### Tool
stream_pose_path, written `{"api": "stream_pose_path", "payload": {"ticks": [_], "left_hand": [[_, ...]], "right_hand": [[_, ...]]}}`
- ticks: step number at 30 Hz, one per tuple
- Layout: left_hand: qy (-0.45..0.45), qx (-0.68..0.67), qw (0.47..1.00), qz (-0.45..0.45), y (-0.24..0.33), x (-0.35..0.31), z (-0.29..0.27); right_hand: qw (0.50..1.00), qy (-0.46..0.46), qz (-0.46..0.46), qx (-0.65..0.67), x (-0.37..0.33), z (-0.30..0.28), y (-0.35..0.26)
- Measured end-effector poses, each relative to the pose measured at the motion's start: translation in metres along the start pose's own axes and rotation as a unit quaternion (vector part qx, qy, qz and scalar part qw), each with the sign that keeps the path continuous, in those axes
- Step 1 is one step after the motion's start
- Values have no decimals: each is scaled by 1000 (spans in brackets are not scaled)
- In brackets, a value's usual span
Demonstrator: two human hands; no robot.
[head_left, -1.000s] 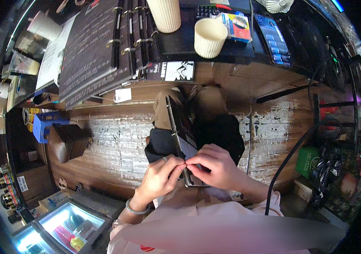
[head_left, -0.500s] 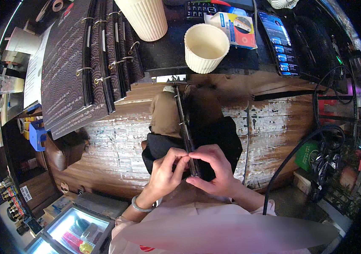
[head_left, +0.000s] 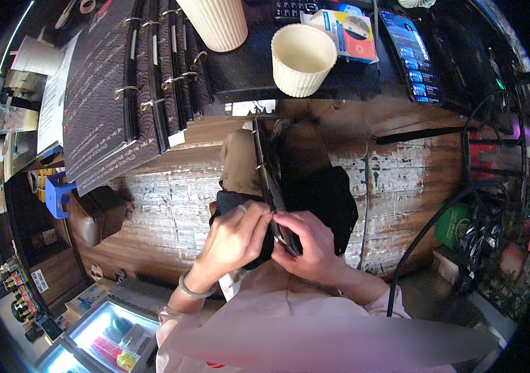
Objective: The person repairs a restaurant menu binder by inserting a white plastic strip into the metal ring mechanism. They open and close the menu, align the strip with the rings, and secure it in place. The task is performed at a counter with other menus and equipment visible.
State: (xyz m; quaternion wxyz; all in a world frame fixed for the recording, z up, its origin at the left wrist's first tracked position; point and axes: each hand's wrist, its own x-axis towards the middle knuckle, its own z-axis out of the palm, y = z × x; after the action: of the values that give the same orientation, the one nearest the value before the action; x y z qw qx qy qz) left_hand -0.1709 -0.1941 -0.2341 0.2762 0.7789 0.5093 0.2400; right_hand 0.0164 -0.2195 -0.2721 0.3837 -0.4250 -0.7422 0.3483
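Observation:
A dark ring-bound booklet (head_left: 268,183) stands on its edge between my knees, spine up, with metal rings along it. My left hand (head_left: 234,236) pinches thumb and fingers together at the spine near the booklet's close end. What it pinches is hidden, though a ring may be there. Around that same end my right hand (head_left: 308,245) is closed, thumb and fingers on either side of the covers. Similar dark ring-bound booklets (head_left: 100,118) with a wave pattern lie stacked and overlapping on the table at the left.
On the black table stand a tall ribbed cup (head_left: 218,25) and a shorter ribbed cup (head_left: 303,62) near the edge. Behind are a small colourful box (head_left: 355,38) and a lit phone (head_left: 411,59). A black cable (head_left: 423,233) hangs at my right. A brown stool (head_left: 97,217) stands left.
My left hand has turned so its back faces up, its pinch now at the spine. My right hand has closed further around the booklet. The view has shifted slightly.

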Motion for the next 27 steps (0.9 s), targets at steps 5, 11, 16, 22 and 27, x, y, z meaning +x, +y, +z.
{"api": "stream_pose_path", "payload": {"ticks": [5, 11, 16, 22, 27], "left_hand": [[-9, -120, 993, 4, 23, -28, -17], [-49, -187, 980, -48, 22, -59, -4], [16, -258, 965, -47, 13, -65, 18], [90, -282, 955, 4, 18, -52, 49], [93, -253, 963, 29, 18, -45, 52]], "right_hand": [[994, -60, -78, 40, -19, -30, -14], [978, -137, 5, 159, -13, -40, -10], [986, -89, 50, 130, -7, -34, -5], [994, -62, 23, 87, -3, -50, -3], [996, -66, 20, 52, -6, -56, -2]]}}
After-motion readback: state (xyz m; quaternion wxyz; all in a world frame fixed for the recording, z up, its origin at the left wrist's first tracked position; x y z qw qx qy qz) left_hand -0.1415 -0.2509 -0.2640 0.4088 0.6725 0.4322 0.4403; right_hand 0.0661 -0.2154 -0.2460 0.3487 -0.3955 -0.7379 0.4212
